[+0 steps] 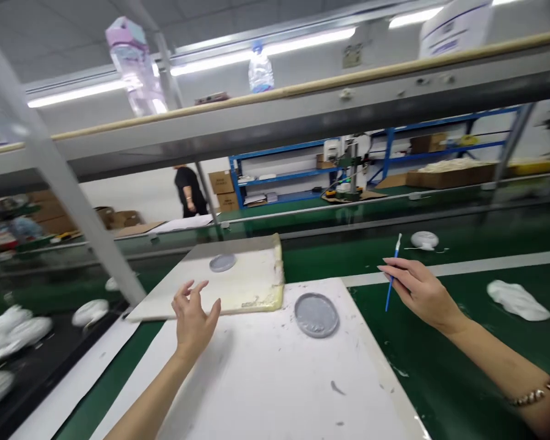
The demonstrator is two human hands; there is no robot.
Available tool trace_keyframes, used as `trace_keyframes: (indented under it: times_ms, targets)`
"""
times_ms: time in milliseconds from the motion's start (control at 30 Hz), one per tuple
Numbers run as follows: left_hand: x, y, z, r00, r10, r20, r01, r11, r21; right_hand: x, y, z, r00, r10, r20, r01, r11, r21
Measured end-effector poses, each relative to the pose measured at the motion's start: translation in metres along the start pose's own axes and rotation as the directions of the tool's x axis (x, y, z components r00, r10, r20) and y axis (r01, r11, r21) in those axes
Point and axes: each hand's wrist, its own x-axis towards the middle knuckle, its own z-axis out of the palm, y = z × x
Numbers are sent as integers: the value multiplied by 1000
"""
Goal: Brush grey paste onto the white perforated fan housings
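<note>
Blue paintbrush (389, 296) sits pinched between the right-hand fingers (401, 267).

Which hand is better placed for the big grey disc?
Probably the right hand: it holds a thin blue brush and sits nearer the grey disc. The left hand is empty but farther.

The left hand (193, 321) and right hand (424, 292) are bare, as are both forearms (486, 360); a thin gold-toned link bracelet (535, 393) with small pale beads circles the right one, well behind the right hand; the nails look short and unpainted.
</note>
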Motion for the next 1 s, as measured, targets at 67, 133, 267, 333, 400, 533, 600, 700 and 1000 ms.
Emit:
trace_keyframes:
  times_ms: [67,133,267,333,400,533,600,700,1000]
  targets:
    - [36,35,18,981,146,128,-144,989,-20,-7,21,-23,999,25,-37,-28,997,-68]
    - [71,84,46,907,331,262,-323,944,-73,-16,41,-39,993,67,-95,-80,987,-141]
    - [114,202,118,608,671,424,-635,732,-247,-29,61,-54,973,142,-181,-179,962,-208]
    - [119,259,158,431,772,468,-732,602,-318,-31,62,-55,966,162,-203,-204,957,-206]
    - [120,310,197,283,822,494,-786,494,-371,-31,61,-56,958,177,-227,-224,953,-203]
    - [115,395,268,136,842,522,-815,395,-424,-30,62,-62,936,206,-285,-271,939,-213]
    - [112,431,297,108,845,525,-807,383,-451,-31,65,-66,922,234,-309,-308,926,-218]
    - [108,473,335,75,844,531,-765,390,-512,-34,69,-69,904,288,-318,-364,906,-216]
    - [91,488,392,274,652,707,-217,758,-615,-39,67,-67,884,372,-281,-405,912,-67]
